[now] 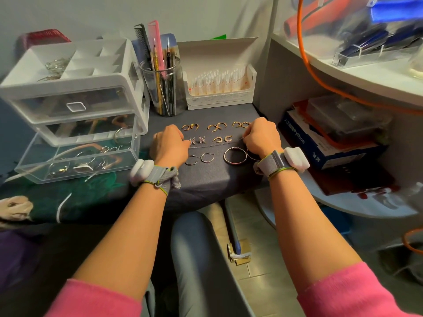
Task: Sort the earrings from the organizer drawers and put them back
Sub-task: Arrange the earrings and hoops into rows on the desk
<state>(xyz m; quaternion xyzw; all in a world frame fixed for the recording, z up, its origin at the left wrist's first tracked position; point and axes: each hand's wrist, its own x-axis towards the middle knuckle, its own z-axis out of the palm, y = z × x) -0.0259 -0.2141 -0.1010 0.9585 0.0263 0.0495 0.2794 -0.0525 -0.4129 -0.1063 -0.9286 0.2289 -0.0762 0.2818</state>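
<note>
Pink sleeves point(96, 298) nearest. Beyond, left hand point(169, 146) and right hand point(262, 137) curled, each seemingly pinching an end of thin strand point(212, 146) running left-right amid 3 rows of paired earrings point(228, 138) on surface point(206, 179). Open drawer point(75, 172) leftward, nearer left hand.

I see gold earrings point(216, 127) and silver hoops point(225, 156) on a dark grey cloth point(210, 179). My sleeves point(357, 291) are pink, the comb point(155, 37) is pink too, the cable point(305, 58) is orange and the organizer point(75, 84) is white.
</note>
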